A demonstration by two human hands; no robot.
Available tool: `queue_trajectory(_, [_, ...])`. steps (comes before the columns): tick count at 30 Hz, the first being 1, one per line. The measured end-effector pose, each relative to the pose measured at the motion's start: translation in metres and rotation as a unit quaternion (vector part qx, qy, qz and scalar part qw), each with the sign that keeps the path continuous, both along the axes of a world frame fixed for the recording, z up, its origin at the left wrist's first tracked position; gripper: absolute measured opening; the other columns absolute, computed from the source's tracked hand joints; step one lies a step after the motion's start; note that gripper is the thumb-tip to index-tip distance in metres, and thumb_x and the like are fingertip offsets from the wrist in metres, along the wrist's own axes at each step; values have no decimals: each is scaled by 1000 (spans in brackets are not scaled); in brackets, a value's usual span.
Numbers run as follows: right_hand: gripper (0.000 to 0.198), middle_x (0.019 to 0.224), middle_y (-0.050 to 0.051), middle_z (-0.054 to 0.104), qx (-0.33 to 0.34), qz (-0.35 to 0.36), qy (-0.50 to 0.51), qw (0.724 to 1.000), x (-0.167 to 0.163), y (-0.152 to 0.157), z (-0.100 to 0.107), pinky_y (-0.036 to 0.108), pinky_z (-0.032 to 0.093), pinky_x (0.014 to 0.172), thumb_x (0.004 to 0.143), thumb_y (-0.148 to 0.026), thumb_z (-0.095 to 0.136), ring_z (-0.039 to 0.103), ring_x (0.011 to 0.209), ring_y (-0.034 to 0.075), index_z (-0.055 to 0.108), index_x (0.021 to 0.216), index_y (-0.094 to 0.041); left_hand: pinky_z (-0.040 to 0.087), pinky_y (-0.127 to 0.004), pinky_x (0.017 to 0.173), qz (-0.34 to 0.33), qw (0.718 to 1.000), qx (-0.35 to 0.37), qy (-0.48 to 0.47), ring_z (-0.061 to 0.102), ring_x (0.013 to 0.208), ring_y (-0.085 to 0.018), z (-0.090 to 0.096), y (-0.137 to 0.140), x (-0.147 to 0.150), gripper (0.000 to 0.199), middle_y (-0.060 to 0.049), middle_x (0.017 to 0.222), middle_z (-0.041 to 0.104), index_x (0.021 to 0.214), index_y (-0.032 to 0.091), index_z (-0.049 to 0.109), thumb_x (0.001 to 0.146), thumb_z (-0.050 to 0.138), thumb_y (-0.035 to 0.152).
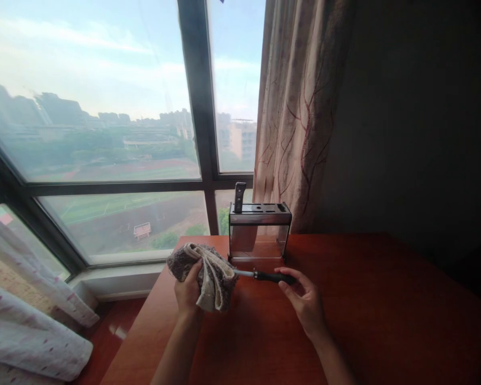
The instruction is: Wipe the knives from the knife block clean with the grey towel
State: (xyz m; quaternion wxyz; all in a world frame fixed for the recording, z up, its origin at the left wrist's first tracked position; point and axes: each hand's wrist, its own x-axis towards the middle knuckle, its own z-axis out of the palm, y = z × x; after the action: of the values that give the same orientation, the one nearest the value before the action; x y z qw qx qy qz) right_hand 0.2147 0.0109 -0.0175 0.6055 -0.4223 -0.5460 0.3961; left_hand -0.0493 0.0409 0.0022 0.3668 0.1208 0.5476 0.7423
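Observation:
My left hand [188, 291] is closed on a folded grey and cream cloth [214, 275], thumb pressed over its folds. In my right hand [307, 302] is the black ribbed handle of a sharpening steel [270, 276], held between thumb and fingers. Its metal rod runs leftward into the cloth, which hides the far end. Both hands are above the table. Just behind them stands a knife block [260, 219] with clear sides and a dark slotted top. One knife [240, 197] sits in its left slot, with the dark handle sticking up.
The reddish-brown wooden table [369, 310] reaches back towards a large window [116, 184]. A patterned curtain [292, 107] hangs behind the knife block, and a pale curtain [28, 321] is at the lower left. The table's left edge drops to a reddish floor [114, 331].

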Motion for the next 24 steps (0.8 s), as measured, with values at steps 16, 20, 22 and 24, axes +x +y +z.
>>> queue_trajectory(16, [33,87,2,67,-56,-184,169,967,32,21,-12,25,53,59,78,-47,65,63,71,16,62,101,-24,50,-28,57,-270,951,71,136,61,59,-22,20,-17,1,17,-5,62,69,62,14,71,49,82,17])
queue_trajectory(20, [30,84,-1,65,-77,-180,177,965,34,20,-12,24,52,55,77,-48,66,60,64,13,63,96,-25,54,-32,58,-311,947,67,52,64,59,-23,18,-23,4,28,-9,71,71,74,11,72,52,83,25])
queue_trajectory(22, [31,84,-1,64,-86,-170,178,965,31,19,-10,24,52,55,75,-49,67,60,64,14,64,95,-25,54,-33,56,-307,949,74,16,64,57,-23,17,-24,3,34,-9,71,71,79,11,71,54,83,30])
queue_trajectory(24, [34,81,0,64,-87,-161,166,969,28,18,-8,24,50,52,74,-50,68,59,62,14,64,93,-23,53,-31,51,-287,954,81,-8,62,52,-21,16,-24,2,35,-7,66,69,79,12,70,55,82,35])
